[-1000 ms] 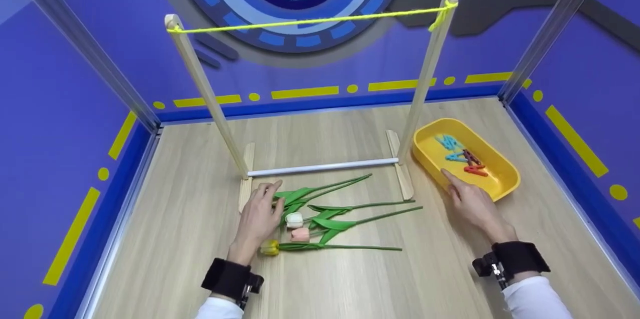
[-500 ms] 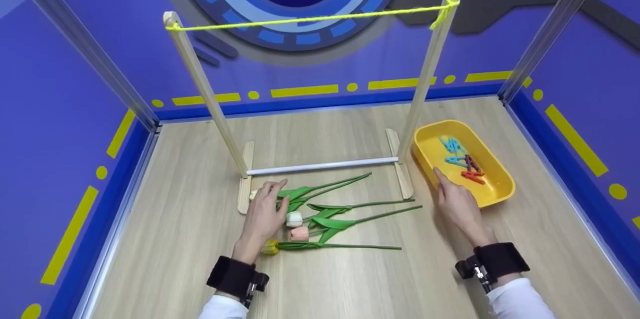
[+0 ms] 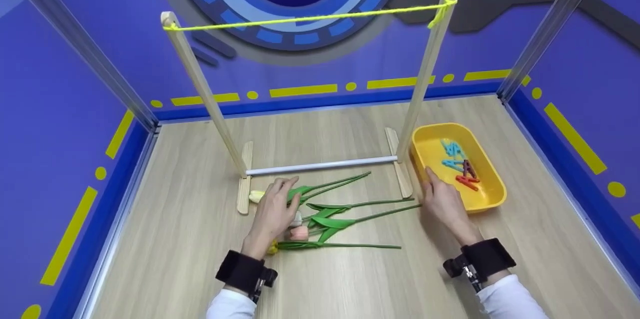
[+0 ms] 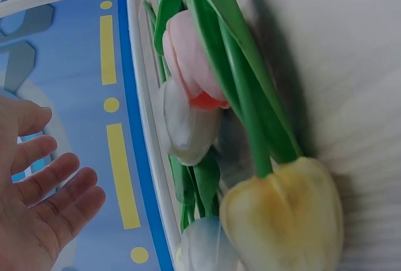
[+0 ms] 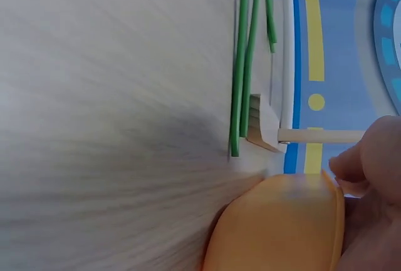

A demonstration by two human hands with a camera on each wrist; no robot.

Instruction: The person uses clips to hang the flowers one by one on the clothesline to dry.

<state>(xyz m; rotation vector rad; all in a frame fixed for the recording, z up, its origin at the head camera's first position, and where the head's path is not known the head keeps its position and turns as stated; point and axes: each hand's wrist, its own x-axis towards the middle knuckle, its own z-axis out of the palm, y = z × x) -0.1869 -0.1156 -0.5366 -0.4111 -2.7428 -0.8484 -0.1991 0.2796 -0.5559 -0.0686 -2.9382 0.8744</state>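
My left hand (image 3: pixel 274 210) hovers over the tulips, its fingers relaxed and spread with nothing between them in the left wrist view. Beneath and beside it lie a yellow tulip (image 4: pixel 285 211), a pink tulip (image 3: pixel 299 233), a white tulip (image 4: pixel 188 127) and a cream tulip (image 3: pixel 256 196). Their green stems (image 3: pixel 367 246) point right. My right hand (image 3: pixel 445 204) grips the near left rim of a yellow tray (image 3: pixel 487 201), with its fingertips over the edge; the exact thumb contact is partly hidden. Inside the tray are blue clips (image 3: pixel 452 149), a dark red clip (image 3: pixel 468 169) and a red clip (image 3: pixel 468 182).
Behind the tulips stands a wooden frame (image 3: pixel 205 91) with a yellow string (image 3: pixel 310 19) tied between its posts and a white bar (image 3: pixel 322 165) low down. Its right foot (image 3: pixel 402 179) is close to the tray. Blue panels (image 3: pixel 80 149) enclose the table (image 3: pixel 345 289).
My right hand has moved left, and the tray has slid and turned left with it. My left hand has shifted slightly right over the tulips, uncovering the cream bloom.
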